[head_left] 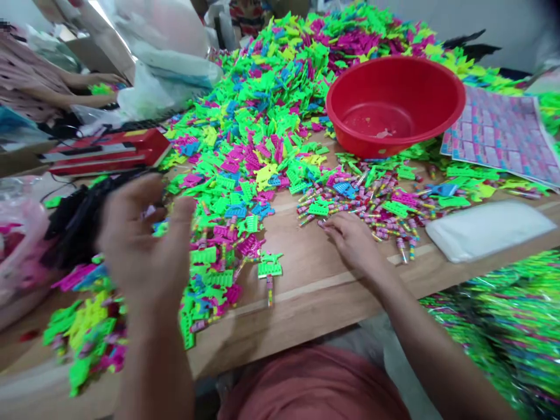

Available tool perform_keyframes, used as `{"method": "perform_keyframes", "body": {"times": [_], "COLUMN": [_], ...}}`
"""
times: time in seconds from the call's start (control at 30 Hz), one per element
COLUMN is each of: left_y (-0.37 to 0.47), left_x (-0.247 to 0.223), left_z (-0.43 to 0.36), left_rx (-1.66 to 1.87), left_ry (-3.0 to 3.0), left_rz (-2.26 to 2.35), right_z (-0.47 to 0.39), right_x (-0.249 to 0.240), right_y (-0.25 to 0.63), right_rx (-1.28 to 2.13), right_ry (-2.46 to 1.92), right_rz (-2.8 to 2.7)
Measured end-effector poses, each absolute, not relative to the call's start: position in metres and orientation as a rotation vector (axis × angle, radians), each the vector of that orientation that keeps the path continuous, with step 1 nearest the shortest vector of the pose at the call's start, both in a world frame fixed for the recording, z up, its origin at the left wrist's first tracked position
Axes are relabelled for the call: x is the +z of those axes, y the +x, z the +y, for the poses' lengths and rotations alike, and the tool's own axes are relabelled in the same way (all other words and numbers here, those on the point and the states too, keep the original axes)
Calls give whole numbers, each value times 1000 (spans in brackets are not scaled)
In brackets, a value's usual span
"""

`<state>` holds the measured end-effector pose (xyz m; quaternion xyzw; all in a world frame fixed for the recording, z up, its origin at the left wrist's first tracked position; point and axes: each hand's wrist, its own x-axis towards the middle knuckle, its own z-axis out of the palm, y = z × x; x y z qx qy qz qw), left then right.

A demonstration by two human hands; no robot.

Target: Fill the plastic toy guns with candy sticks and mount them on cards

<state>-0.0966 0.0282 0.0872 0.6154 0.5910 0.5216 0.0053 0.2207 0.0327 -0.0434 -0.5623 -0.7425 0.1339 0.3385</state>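
Observation:
My left hand (146, 245) is raised over the left part of the table, smeared by motion, its thumb apart from its curled fingers and nothing visible between them. Below it lie bright plastic toy pieces in green, pink, blue and yellow. My right hand (354, 240) rests at the edge of a heap of small candy tubes (376, 219) with pink labels, its thumb and fingertips pinched on one tube (322, 223). Between the hands, a green toy piece (270, 267) lies flat on the wood, with a single tube (269, 291) touching its lower side.
A large mound of toy pieces (271, 76) covers the back. A red basin (394, 140) stands on it, beside printed sheets (503, 134). White plastic bags (490, 230) lie right. A red sealing machine (109, 151) stands left, near another person's arms (83, 87).

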Motion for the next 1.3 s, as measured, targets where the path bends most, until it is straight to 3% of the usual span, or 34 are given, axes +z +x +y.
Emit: {"method": "perform_keyframes", "body": {"times": [0.23, 0.4, 0.57, 0.73, 0.93, 1.3], "left_y": [13, 55, 70, 59, 36, 28], "left_x": [17, -19, -21, -20, -24, -9], "left_z": [87, 120, 133, 122, 89, 24], "left_rx": [801, 650, 448, 607, 1075, 1134], "left_ry": [2249, 2447, 2623, 2416, 1515, 798], "left_rz": [1355, 1324, 1311, 1350, 1198, 1057], "right_z": [32, 17, 14, 8, -5, -15], "right_x": [-65, -63, -60, -57, -49, -50], "right_y": [212, 211, 210, 209, 201, 184], "right_rx": [192, 162, 212, 407, 677, 965], "right_ry": [-1618, -1611, -1609, -1496, -1355, -1116], "right_rz": [-2092, -2189, -2163, -1885, -1551, -1384]}}
